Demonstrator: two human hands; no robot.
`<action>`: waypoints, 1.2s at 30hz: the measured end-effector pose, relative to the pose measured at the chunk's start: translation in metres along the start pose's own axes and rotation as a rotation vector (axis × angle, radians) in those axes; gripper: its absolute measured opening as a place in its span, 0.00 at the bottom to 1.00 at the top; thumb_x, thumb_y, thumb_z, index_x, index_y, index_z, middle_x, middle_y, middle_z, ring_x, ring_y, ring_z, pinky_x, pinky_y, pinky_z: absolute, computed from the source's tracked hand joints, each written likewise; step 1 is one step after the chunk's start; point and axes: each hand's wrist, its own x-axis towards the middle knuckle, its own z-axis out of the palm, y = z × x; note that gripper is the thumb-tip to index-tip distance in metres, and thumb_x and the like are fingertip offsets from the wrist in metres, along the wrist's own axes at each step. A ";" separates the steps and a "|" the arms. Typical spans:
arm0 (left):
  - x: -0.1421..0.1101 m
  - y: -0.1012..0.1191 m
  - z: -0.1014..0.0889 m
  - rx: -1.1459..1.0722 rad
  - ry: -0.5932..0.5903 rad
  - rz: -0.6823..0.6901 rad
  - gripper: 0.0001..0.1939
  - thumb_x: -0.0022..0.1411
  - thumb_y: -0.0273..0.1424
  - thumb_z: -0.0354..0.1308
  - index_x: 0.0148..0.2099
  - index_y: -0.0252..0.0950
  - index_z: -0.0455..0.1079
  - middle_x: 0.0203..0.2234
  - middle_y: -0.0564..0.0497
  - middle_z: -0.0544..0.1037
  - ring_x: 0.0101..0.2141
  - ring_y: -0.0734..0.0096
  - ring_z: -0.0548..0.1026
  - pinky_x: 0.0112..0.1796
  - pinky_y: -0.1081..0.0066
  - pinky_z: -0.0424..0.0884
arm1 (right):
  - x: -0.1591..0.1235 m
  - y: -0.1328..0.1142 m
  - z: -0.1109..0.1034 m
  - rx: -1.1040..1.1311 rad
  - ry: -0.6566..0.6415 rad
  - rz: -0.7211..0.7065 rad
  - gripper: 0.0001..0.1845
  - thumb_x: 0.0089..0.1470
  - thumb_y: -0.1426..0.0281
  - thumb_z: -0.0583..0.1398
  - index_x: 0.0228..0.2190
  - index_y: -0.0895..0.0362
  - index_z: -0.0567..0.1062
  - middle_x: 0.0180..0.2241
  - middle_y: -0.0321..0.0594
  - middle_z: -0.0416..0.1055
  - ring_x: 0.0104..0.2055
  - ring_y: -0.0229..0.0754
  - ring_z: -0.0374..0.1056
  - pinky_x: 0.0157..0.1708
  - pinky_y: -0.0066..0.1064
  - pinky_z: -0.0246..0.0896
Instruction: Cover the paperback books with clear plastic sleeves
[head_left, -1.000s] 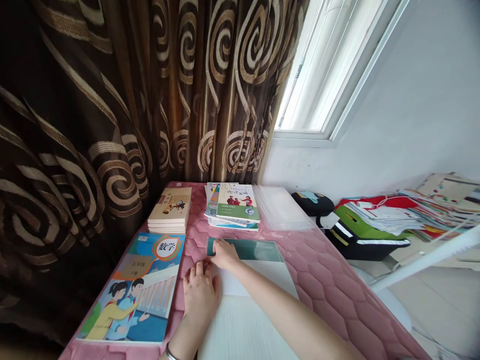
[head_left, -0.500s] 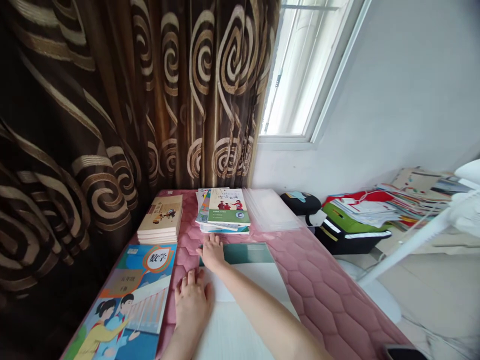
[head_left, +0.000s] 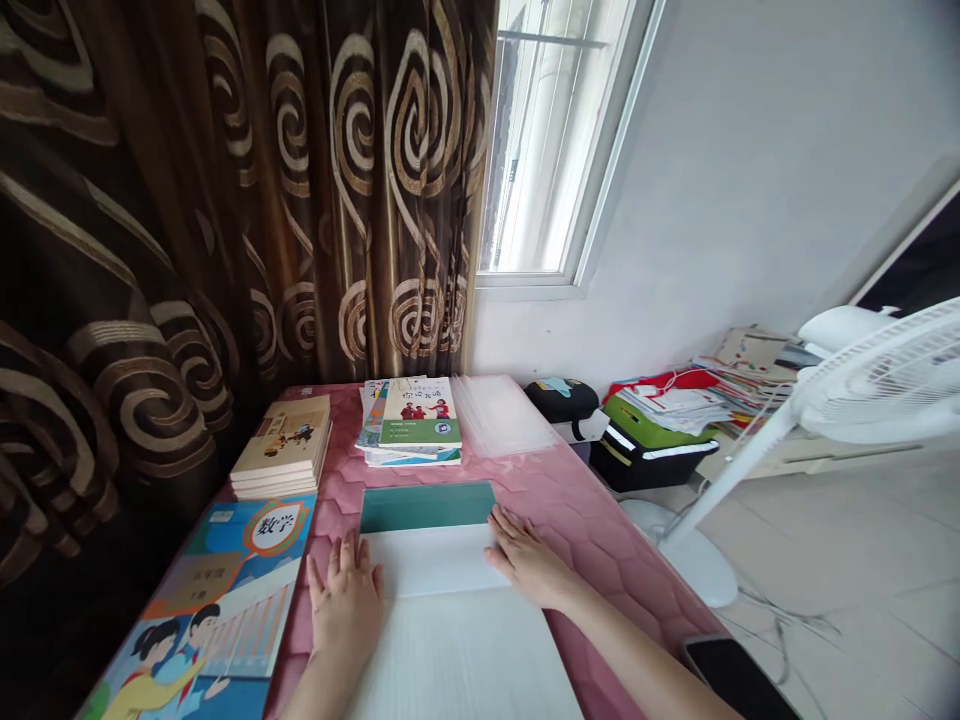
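Note:
A long pale sheet with a dark green band across its far end lies flat before me; its surface looks glossy, like clear film, and its near end runs out of view. My left hand rests on its left edge with fingers spread. On the right edge, just below the green band, my right hand lies flat, fingers stretched out. Neither hand grips anything. Left of my left hand is a blue maths textbook with cartoon children on its cover.
A stack of tan books and a stack of thinner books stand beyond, beside clear plastic covers. A phone lies at the pink quilted surface's right edge. A white fan stands on the floor.
My right hand has moved from the sheet's far left corner across to its right edge. My left hand stays by the left edge. The view has turned rightward.

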 end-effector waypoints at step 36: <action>0.031 0.152 -0.026 -0.487 -0.417 0.446 0.32 0.66 0.40 0.36 0.69 0.33 0.48 0.68 0.42 0.44 0.67 0.55 0.41 0.63 0.47 0.36 | 0.066 0.054 -0.007 0.148 0.365 0.284 0.17 0.43 0.57 0.67 0.32 0.54 0.73 0.44 0.42 0.71 0.50 0.50 0.65 0.43 0.36 0.60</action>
